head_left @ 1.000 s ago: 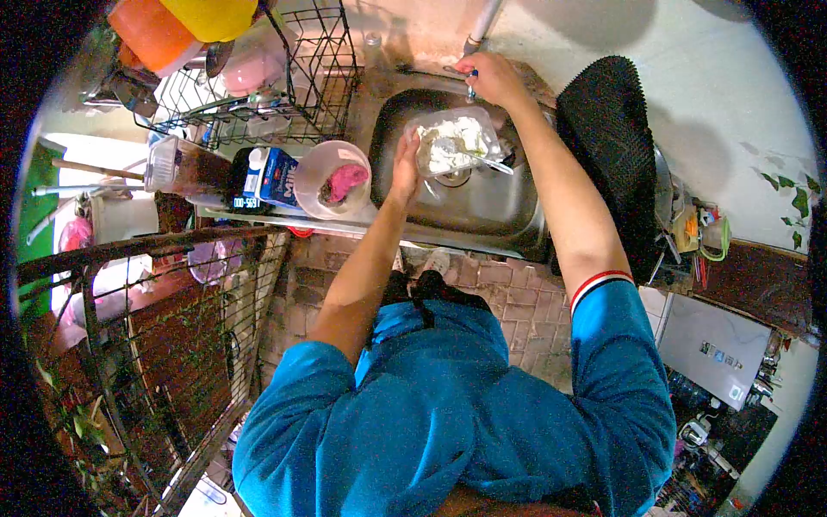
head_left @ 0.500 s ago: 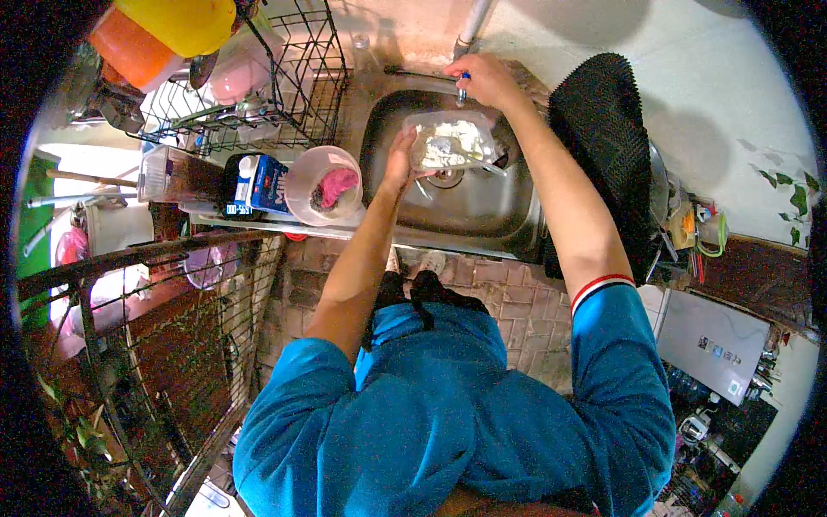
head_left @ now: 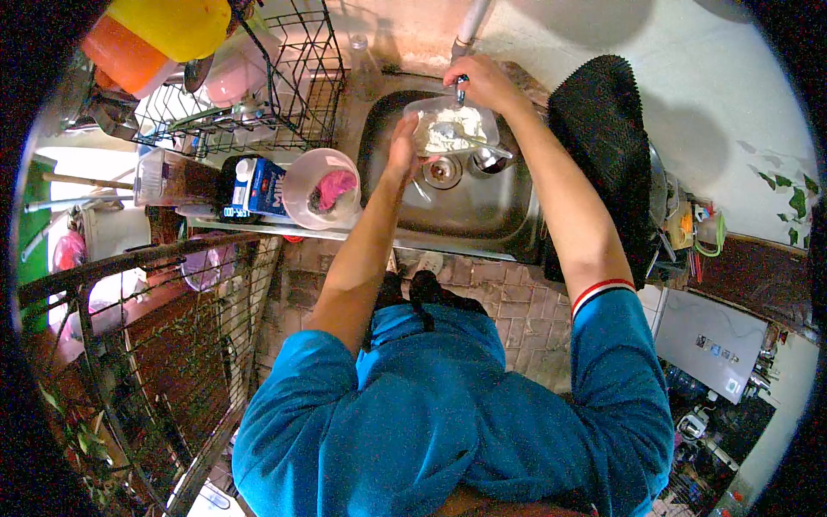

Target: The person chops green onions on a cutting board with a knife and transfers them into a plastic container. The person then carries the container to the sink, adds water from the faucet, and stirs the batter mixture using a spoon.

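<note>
My left hand [head_left: 403,148] grips the left side of a clear plastic container [head_left: 484,126], raised over the sink [head_left: 469,220] beneath the tap. White stuff [head_left: 444,127] lies inside the container, and a spoon [head_left: 491,146] rests in it with its handle sticking out to the right. At the back of the sink, the fingers of my right hand [head_left: 482,79] are closed on the tap [head_left: 462,86]. Whether water is running I cannot tell. Below the container, a small metal cup [head_left: 489,162] and the drain [head_left: 442,172] show on the basin floor.
Left of the sink stand a whitish tub [head_left: 297,194] with a pink scrubbing cloth [head_left: 336,185], a blue milk carton [head_left: 270,187] and a black wire dish rack [head_left: 301,86]. A black spiky mat [head_left: 599,146] leans on the right. A metal railing [head_left: 172,254] runs at lower left.
The container in my left hand has moved slightly up towards the tap and tilted, uncovering more of the drain and metal cup. My right hand stays at the tap.
</note>
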The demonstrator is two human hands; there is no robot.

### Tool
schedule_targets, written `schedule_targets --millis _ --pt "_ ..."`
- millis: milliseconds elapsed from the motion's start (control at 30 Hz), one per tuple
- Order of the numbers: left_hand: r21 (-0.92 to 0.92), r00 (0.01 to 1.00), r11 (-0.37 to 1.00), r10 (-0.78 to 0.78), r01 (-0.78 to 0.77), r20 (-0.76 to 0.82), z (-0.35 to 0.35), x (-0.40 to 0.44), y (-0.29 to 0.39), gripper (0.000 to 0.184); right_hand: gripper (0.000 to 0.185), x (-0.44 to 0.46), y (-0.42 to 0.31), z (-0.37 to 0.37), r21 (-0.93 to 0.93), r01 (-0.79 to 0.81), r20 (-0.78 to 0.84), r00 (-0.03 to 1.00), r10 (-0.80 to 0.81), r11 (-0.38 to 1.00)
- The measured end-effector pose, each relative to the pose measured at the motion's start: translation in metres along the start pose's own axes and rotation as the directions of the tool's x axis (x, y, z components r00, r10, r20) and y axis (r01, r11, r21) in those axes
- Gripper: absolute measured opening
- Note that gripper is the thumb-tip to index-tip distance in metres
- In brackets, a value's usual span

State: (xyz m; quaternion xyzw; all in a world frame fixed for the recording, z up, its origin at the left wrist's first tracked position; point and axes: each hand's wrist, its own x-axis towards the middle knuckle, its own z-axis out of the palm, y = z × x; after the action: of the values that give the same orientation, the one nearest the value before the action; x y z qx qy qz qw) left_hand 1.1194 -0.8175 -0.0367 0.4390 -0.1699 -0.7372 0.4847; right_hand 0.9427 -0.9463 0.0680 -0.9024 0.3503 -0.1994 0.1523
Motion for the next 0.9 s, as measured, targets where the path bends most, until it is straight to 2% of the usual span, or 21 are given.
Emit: schedule_targets --millis 100,233,300,333,433,500,633,733,800,833,900 --pt "-0.055 0.999 0.998 -0.006 0.008 0.038 -0.002 0.01 0.0 0.048 0.019 0.002 -0.006 -0.005 -0.04 -0.081 0.052 0.995 0.083 0.996" --pt "-0.065 0.998 0.998 0.016 -0.012 0.065 -0.002 0.013 0.002 0.048 0.018 0.002 -0.008 -0.008 -0.01 -0.09 0.06 0.994 0.091 0.996" --pt "-0.005 0.997 0.998 0.067 -0.067 0.028 0.001 0.009 -0.002 0.069 0.017 0.002 -0.012 -0.006 -0.004 -0.085 0.066 0.994 0.085 0.996" --pt "-0.005 0.997 0.998 0.067 -0.066 0.028 -0.001 0.013 -0.004 0.069 0.017 0.001 -0.014 -0.009 -0.004 -0.085 0.066 0.994 0.085 0.996" --pt "-0.005 0.986 0.989 0.145 -0.145 0.077 -0.003 0.018 -0.004 0.067 0.016 -0.002 -0.018 -0.013 0.012 -0.079 0.062 0.995 0.078 0.997" --pt "-0.077 0.995 0.994 0.082 -0.077 0.055 -0.003 0.015 -0.001 0.044 0.018 -0.002 -0.02 -0.013 0.031 -0.17 0.067 0.984 0.167 0.985" --pt "-0.078 0.994 0.992 0.101 -0.098 0.039 0.0 0.012 0.005 0.044 0.021 0.001 -0.021 -0.014 -0.006 -0.202 0.088 0.975 0.202 0.979" --pt "-0.058 0.991 0.99 0.129 -0.126 0.035 0.002 0.012 0.007 0.044 0.023 0.0 -0.022 -0.013 -0.051 -0.15 0.002 0.989 0.15 0.987" --pt "-0.023 0.984 0.983 0.181 -0.181 0.004 0.005 0.006 0.001 0.063 0.022 -0.004 -0.026 -0.015 -0.028 -0.17 0.025 0.985 0.17 0.985" --pt "-0.023 0.983 0.983 0.181 -0.181 0.004 0.003 0.007 0.001 0.063 0.022 -0.004 -0.026 -0.014 -0.028 -0.169 0.025 0.985 0.17 0.985" --pt "-0.053 0.989 0.989 0.143 -0.141 0.039 0.001 0.007 0.005 0.044 0.022 -0.003 -0.026 -0.014 -0.039 -0.194 0.008 0.981 0.195 0.98"
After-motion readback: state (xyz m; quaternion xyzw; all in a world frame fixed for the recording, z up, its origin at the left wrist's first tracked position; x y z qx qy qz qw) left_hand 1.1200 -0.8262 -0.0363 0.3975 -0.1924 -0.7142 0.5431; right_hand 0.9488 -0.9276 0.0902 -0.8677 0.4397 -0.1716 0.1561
